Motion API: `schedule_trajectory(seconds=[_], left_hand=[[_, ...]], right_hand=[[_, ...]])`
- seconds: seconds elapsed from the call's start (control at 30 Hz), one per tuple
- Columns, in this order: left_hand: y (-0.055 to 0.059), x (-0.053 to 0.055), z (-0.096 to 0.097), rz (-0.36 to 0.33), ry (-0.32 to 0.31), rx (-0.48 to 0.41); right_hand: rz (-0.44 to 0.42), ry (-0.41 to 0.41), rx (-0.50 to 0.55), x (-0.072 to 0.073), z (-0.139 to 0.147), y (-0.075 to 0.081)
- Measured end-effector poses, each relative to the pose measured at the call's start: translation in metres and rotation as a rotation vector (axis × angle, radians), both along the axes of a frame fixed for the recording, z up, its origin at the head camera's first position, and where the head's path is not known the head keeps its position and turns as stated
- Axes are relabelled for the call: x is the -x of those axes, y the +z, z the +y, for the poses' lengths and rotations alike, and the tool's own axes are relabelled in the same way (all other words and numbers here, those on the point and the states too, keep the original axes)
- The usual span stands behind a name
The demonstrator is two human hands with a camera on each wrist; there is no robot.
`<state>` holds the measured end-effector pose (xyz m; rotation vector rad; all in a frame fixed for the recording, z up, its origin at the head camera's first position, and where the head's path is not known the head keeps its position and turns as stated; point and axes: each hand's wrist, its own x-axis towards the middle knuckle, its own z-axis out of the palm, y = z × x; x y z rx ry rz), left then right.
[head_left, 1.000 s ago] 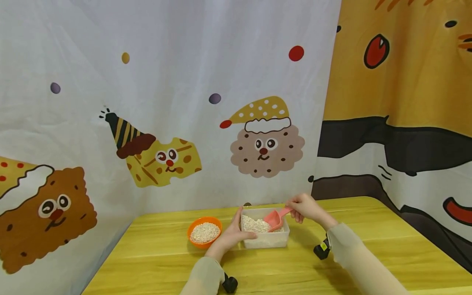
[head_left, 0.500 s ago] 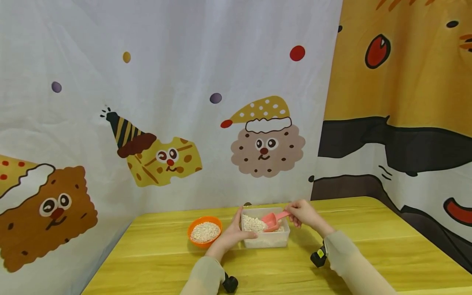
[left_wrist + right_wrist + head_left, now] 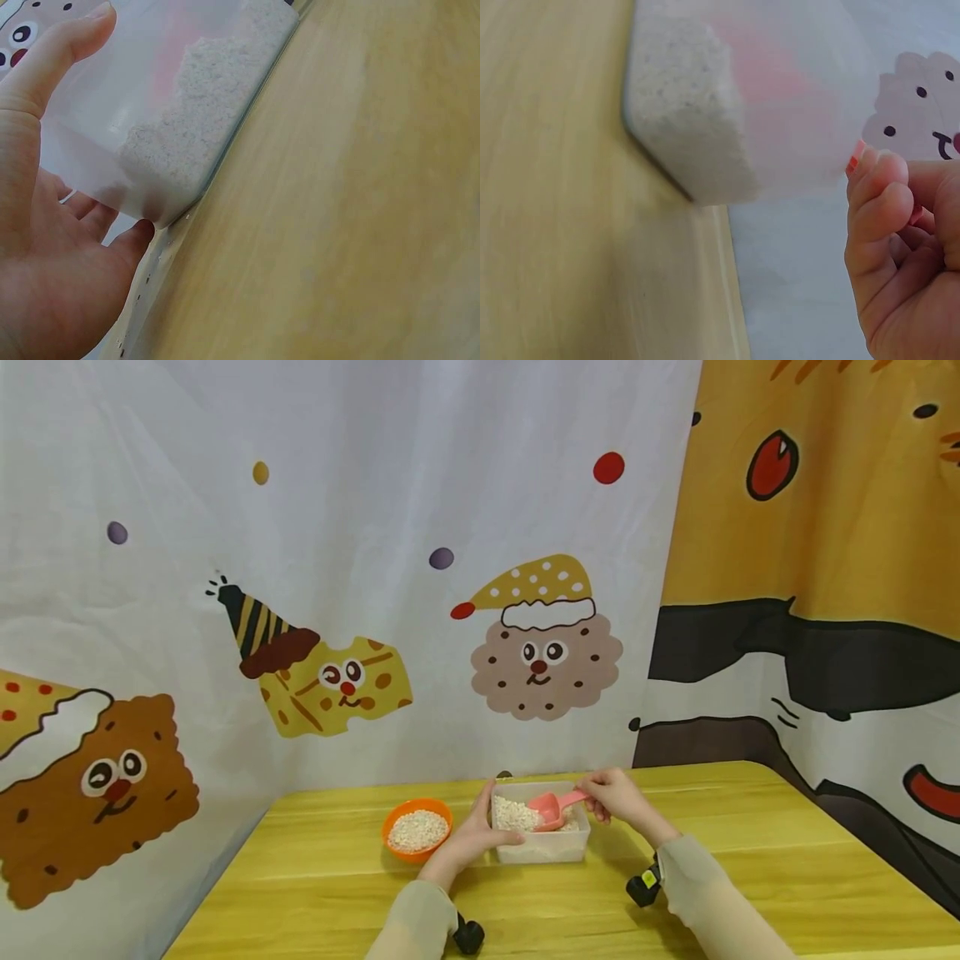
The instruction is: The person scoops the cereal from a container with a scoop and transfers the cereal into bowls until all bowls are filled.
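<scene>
A translucent plastic container (image 3: 542, 850) partly filled with pale rolled oats (image 3: 516, 815) stands on the table. My left hand (image 3: 472, 835) grips its left end, thumb along the front wall and fingers round the side, as the left wrist view also shows. With my right hand (image 3: 619, 797) I pinch the handle of a pink scoop (image 3: 551, 811) above the container's right rim. The scoop's bowl lies inside, its front edge among the oats, tilted down to the left. Through the cloudy wall in the right wrist view, the scoop shows as a pink blur.
An orange bowl (image 3: 417, 857) full of oats stands left of the container, close to my left forearm. The yellow wood-grain table (image 3: 315, 893) ends at a cartoon-printed curtain (image 3: 337, 527) behind. Black wrist cameras hang under both forearms.
My right hand has lowered slightly, and the scoop has shifted a little left into the oats with its handle lying flatter. The left hand, container and bowl stay put.
</scene>
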<state>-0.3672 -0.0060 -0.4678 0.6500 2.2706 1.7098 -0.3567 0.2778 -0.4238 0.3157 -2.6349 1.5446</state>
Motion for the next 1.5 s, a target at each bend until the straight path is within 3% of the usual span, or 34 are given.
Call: schedule_trajectory(seconds=[0.4, 0.9, 1.2, 1.5], left_hand=[[-0.001, 0.000, 0.000, 0.017, -0.015, -0.005], [0.000, 0.001, 0.000, 0.012, -0.005, 0.010], [-0.001, -0.001, 0.002, 0.012, 0.000, 0.013], [-0.001, -0.001, 0.001, 0.001, 0.002, 0.003]], right_hand=[[-0.031, 0.002, 0.192, 0.000, 0.009, -0.009], [-0.133, -0.017, 0.413, 0.000, 0.010, -0.018], [-0.110, -0.005, 0.487, -0.005, 0.013, -0.015], [-0.093, -0.001, 0.495, -0.005, 0.013, -0.010]])
